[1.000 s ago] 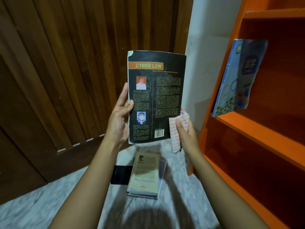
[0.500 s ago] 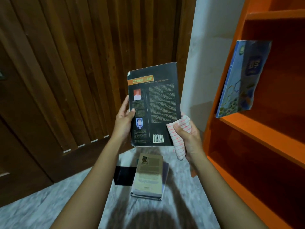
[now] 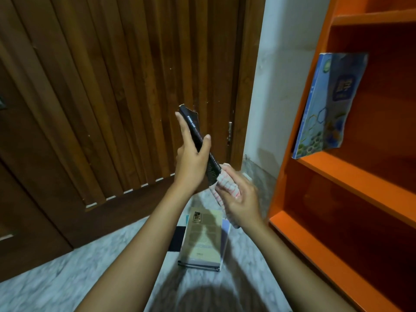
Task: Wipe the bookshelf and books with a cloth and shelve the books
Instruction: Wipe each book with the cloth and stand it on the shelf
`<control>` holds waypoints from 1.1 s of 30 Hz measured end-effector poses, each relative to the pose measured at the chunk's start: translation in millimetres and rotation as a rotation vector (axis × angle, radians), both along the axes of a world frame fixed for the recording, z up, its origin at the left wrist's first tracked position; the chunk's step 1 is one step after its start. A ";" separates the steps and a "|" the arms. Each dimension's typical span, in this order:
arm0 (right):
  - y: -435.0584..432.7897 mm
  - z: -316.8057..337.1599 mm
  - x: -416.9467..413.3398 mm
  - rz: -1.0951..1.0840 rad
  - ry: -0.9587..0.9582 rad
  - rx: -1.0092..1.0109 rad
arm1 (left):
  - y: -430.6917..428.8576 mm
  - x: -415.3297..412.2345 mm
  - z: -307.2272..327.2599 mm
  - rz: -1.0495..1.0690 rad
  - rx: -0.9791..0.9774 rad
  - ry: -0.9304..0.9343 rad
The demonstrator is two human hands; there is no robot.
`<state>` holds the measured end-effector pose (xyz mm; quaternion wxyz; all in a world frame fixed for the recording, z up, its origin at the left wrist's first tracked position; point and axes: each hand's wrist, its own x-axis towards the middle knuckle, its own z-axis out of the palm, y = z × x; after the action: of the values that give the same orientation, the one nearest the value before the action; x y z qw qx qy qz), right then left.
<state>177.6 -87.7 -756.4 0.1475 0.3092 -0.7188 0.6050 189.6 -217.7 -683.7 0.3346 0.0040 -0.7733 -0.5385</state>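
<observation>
My left hand (image 3: 191, 158) grips a black book (image 3: 195, 129) that is turned edge-on, its spine facing me and slanting down to the right. My right hand (image 3: 239, 199) holds a white cloth with red stripes (image 3: 226, 183) against the book's lower end. To the right stands the orange bookshelf (image 3: 351, 176). One blue book (image 3: 326, 104) leans upright at the left end of a shelf. Below my hands, a stack of books (image 3: 203, 239) lies flat on the marble floor.
A dark wooden slatted door (image 3: 112, 97) fills the left and middle. A white wall strip (image 3: 281, 75) separates it from the shelf. The shelves below the blue book hold nothing. A black flat item (image 3: 175, 238) pokes out from under the floor stack.
The black book has turned from showing its back cover to edge-on, and has dropped lower. My right hand with the cloth stays at its lower end.
</observation>
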 end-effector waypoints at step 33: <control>21.5 103.6 -73.0 -0.774 0.049 0.058 | 18.7 22.4 7.1 -0.165 0.211 0.324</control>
<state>104.6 -66.2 -652.9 0.3732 0.0334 -0.7954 0.4764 212.0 -199.0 -676.6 0.4071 -0.1111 -0.6465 -0.6355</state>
